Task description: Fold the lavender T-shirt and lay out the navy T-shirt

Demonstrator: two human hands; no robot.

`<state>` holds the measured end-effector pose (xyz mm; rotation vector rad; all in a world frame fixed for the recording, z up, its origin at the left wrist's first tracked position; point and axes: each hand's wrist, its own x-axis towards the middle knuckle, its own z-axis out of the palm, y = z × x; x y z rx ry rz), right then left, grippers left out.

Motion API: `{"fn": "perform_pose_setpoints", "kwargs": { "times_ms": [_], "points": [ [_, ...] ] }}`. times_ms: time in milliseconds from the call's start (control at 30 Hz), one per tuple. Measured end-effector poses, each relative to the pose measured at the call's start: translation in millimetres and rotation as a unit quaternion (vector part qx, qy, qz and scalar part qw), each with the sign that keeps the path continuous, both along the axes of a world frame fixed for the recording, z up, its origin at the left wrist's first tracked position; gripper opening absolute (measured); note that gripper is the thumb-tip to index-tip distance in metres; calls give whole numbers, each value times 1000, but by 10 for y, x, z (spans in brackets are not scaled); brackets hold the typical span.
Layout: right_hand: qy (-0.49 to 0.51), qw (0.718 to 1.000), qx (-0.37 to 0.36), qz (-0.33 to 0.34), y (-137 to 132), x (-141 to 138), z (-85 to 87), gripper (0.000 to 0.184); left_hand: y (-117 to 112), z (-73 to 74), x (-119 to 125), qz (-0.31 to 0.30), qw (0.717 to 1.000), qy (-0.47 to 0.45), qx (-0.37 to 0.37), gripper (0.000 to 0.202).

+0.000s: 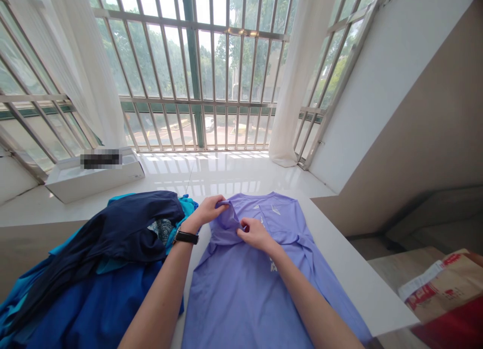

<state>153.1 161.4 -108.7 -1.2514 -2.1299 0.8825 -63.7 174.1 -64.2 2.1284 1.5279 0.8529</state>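
A lilac T-shirt [241,283] lies flat on a white table [350,268] in front of me, collar end away from me. My left hand [207,211], a black watch on its wrist, pinches the shirt's left sleeve near the shoulder and folds it inward. My right hand [253,233] grips the same fold of fabric a little nearer to me. Both hands are closed on the cloth.
A heap of dark blue and turquoise clothes [101,258] lies on the table's left side. A long white box [94,175] rests on the glossy sill before the barred window [196,72]. A cardboard box [449,283] stands lower right, beyond the table edge.
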Motion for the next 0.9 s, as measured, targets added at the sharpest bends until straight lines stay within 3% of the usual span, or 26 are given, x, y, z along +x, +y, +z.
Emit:
{"fn": "perform_pose_setpoints", "kwargs": {
  "times_ms": [200, 333, 500, 600, 700, 900],
  "points": [
    [10, 1000, 9, -20, 13, -22, 26, 25, 20, -20, 18, 65, 998, 25, -11, 21],
    [-2, 998, 24, -50, 29, -20, 28, 31, 57, -102, 82, 108, 993, 39, 21, 22],
    [-38, 994, 35, -96, 22, 28, 23, 27, 88, -263, 116, 101, 990, 83, 59, 29],
    [-56, 994, 27, -96, 9, 55, 14, 18, 88, -323, 36, 98, 986, 131, 21, 37],
    [-56, 995, 10, -81, 4, 64, 1, 5, 75, -336, -73, 108, 981, 162, -21, 32],
    [-30, 998, -12, -55, 45, 58, -62, 52, 43, -346, -185, 123, 970, 197, -65, 27]
  ]
}}
